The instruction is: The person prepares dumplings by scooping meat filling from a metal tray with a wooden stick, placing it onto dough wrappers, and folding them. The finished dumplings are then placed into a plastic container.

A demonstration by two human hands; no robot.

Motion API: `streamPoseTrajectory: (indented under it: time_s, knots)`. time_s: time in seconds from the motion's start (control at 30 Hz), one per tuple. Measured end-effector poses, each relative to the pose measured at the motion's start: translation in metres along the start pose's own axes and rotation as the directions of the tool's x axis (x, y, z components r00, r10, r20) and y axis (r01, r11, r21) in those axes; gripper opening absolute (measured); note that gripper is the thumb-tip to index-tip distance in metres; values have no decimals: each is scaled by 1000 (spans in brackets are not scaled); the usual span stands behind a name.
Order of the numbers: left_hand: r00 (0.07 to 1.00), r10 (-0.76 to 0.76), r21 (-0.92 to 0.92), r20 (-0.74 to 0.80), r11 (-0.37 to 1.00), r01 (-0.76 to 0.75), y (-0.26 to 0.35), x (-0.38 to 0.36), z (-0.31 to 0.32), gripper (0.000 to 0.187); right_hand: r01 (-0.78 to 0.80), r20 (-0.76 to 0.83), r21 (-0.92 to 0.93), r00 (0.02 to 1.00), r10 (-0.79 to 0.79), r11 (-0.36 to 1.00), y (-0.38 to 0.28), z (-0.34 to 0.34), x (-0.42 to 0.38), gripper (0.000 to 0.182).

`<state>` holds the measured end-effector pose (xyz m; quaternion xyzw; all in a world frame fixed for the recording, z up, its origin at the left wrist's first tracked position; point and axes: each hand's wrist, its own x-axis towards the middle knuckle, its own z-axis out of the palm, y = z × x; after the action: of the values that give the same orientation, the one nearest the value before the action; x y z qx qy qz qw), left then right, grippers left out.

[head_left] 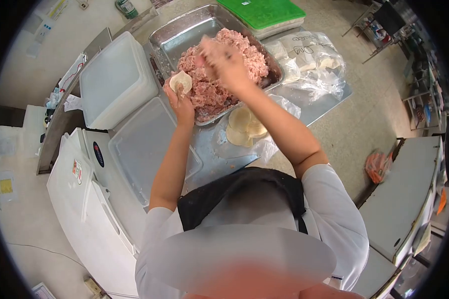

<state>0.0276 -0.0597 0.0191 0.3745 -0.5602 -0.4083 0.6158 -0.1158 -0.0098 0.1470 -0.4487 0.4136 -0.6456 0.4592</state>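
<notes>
A round, pale dough wrapper (183,79) rests in my left hand (185,110), with the thumb laid over it. That hand is at the near left edge of a deep metal tray (192,32). Pink ground meat (252,52) is heaped across most of the tray. Above the meat is my right hand (227,67), its fingers smeared by motion, so I cannot make out whether they hold anything. Several loose round wrappers (240,125) lie overlapping on a clear plastic bag (287,107), just below the tray and under my right forearm.
Left of the tray stands a lidded plastic container (114,74), with a translucent lid (147,142) nearer me. A green-lidded box (267,11) and a plastic bag of packs (312,52) sit to the right. White appliances flank me, and a red bag (378,166) hangs at right.
</notes>
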Motion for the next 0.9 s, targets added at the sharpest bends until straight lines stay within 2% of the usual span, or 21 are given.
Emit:
streamPoseTrajectory:
  time_s: [0.07,0.13,0.17,0.2,0.27,0.3,0.33,0.37,0.4,0.43,0.47,0.53,0.57,0.6,0.63,0.67,0.73,0.77,0.87,0.9]
  knots:
    - [1000,30,76,0,997,-30,-6,-3,-5,37,51,-27,27,998,-51,998,40,1,1,41]
    - [998,70,148,1,987,-69,-8,1,-6,38,-79,-23,-33,997,78,996,60,-11,8,41]
    - [997,72,199,8,977,-72,-7,1,-7,36,-10,77,-8,997,11,1000,79,-14,11,39]
    - [997,69,248,17,966,-72,-7,0,-7,35,-12,76,-6,997,13,1000,84,-11,10,39]
    - [998,58,194,15,979,-60,-9,-1,-6,35,110,198,-145,977,-80,983,96,0,7,37]
    - [998,53,141,15,988,-55,-6,-1,-6,35,139,87,-249,989,-121,958,104,6,6,31]
    - [999,52,145,11,988,-53,-4,-1,-5,35,136,91,-246,989,-117,960,108,-1,9,31]
    - [999,18,155,-35,988,-13,-1,-2,-3,35,-93,76,-88,992,100,992,110,-15,13,27]
    - [997,-19,162,-80,986,32,1,-4,-3,35,-322,92,71,944,316,944,106,-30,13,24]
    - [997,-24,162,-79,986,36,2,-5,-3,35,-288,194,279,951,240,916,108,-49,10,23]
    - [998,-3,181,-63,983,14,2,-4,-3,36,-290,192,275,951,243,917,114,-59,-1,23]
    - [999,16,193,-51,981,-5,0,-3,-3,36,-295,-55,255,946,319,921,108,-60,-32,32]
    - [999,5,200,-48,980,5,-2,-2,-3,35,-299,-55,253,945,322,920,106,-59,-40,32]
    - [999,-6,210,-43,978,15,-3,-2,-4,35,-138,-2,94,990,138,986,101,-57,-46,37]
    - [999,-10,212,-43,977,19,-3,-2,-4,35,44,81,-53,996,-40,998,92,-54,-49,43]
    - [1000,-8,191,-19,982,11,-3,-2,-4,33,40,79,-51,996,-36,998,82,-53,-46,43]
    - [1000,-4,169,7,986,2,-6,0,-5,32,-294,142,-228,933,331,928,39,-45,-33,48]
    - [1000,13,169,2,986,-13,-12,0,-6,31,-155,70,-201,983,172,967,22,-32,-31,51]
    - [999,37,168,6,985,-38,-16,2,-6,31,-90,53,-177,993,101,980,3,-24,-16,51]
    - [999,46,169,15,984,-48,-16,1,-7,31,-192,25,-227,979,203,955,-1,-16,-19,51]
